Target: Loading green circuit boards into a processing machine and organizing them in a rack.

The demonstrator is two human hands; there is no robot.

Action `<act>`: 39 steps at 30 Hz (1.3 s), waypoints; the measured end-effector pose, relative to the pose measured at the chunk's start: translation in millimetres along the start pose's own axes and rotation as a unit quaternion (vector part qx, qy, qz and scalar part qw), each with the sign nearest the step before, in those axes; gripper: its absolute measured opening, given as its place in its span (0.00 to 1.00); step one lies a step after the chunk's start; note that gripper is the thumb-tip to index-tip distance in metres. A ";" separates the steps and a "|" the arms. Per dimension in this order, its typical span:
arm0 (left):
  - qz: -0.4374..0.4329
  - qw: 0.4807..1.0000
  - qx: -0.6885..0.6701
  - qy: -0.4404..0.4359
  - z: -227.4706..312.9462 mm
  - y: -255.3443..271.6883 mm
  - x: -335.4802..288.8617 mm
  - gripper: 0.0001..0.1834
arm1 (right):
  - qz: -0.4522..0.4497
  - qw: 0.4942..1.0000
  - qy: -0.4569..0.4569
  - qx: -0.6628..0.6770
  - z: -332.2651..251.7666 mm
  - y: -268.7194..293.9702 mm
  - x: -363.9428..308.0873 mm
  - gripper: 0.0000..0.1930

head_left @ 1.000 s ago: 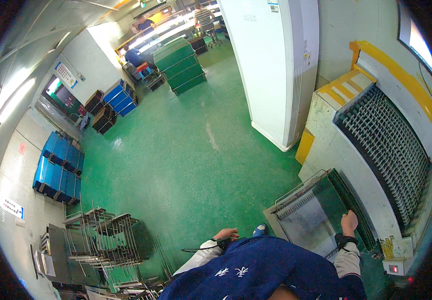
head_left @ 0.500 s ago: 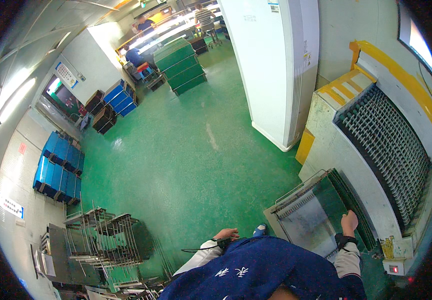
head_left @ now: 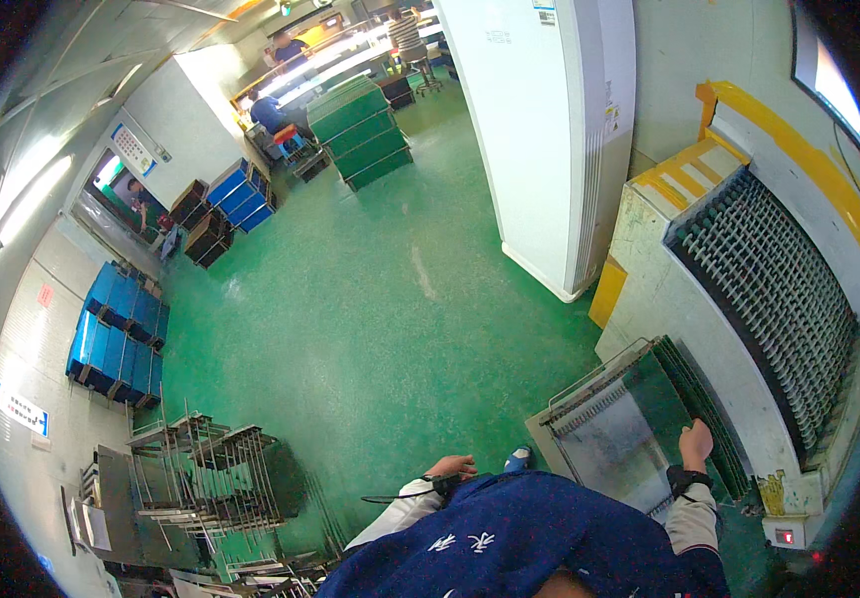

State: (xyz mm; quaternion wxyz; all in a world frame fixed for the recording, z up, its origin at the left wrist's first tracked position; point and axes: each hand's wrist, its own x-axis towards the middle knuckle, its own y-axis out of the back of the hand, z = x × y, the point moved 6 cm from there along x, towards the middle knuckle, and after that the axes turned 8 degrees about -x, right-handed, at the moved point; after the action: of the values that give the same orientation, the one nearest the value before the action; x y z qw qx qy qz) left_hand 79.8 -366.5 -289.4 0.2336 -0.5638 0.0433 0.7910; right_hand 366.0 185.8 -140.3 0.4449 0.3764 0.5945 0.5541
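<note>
My right hand (head_left: 695, 445) is closed at the edge of a thin dark green panel (head_left: 656, 404), which stands with several others in a wire rack (head_left: 589, 384) at the lower right. The fingertips are partly hidden, but the hand seems to pinch the panel's edge. A greyish translucent sheet or tray (head_left: 614, 458) lies beside the panels on the rack's left side. My left hand (head_left: 450, 466) hangs in front of my body with its fingers loosely stretched, holding nothing.
A roller conveyor machine (head_left: 769, 299) stands at the right, behind it a tall white cabinet (head_left: 540, 149). Metal racks (head_left: 216, 473) stand lower left, blue bins (head_left: 116, 344) along the left wall. Farther off are a green stack (head_left: 358, 130) and people at a lit bench.
A person has come into view in the doorway at the far left. My hands and the panels stay nearly where they were.
</note>
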 end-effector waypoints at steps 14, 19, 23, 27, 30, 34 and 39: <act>-0.017 1.000 -0.007 -0.004 -1.9 2.7 6.4 0.25 | -0.068 0.997 -0.020 -0.012 -2.4 3.3 -1.6 0.20; -0.009 1.000 -0.004 -0.002 -0.4 1.3 3.7 0.25 | 0.018 1.000 -0.003 -0.011 1.0 -2.5 0.7 0.13; -0.012 1.000 -0.005 0.003 1.1 -2.9 -2.0 0.24 | 0.021 1.000 0.004 -0.018 3.4 -8.7 2.5 0.14; 0.006 1.000 0.009 0.009 1.4 -2.5 -3.9 0.21 | 0.018 1.000 0.004 -0.016 3.7 -8.5 2.8 0.14; 0.010 1.000 0.010 0.009 0.8 -0.6 -2.3 0.20 | 0.022 1.000 0.006 -0.013 3.5 -8.3 2.5 0.14; -0.032 0.999 0.041 -0.012 1.4 -0.7 0.9 0.22 | 0.026 1.000 0.006 -0.017 4.8 -11.2 3.2 0.13; -0.009 0.999 0.033 0.010 -3.1 3.5 6.2 0.25 | 0.030 0.999 0.005 -0.016 2.9 -7.2 1.2 0.13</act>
State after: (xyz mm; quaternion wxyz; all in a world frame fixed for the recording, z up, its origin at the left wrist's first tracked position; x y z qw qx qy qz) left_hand 79.5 -368.7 -296.9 0.2591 -0.5638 0.0667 0.7814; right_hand 368.6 187.2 -147.6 0.4309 0.3843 0.5759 0.5788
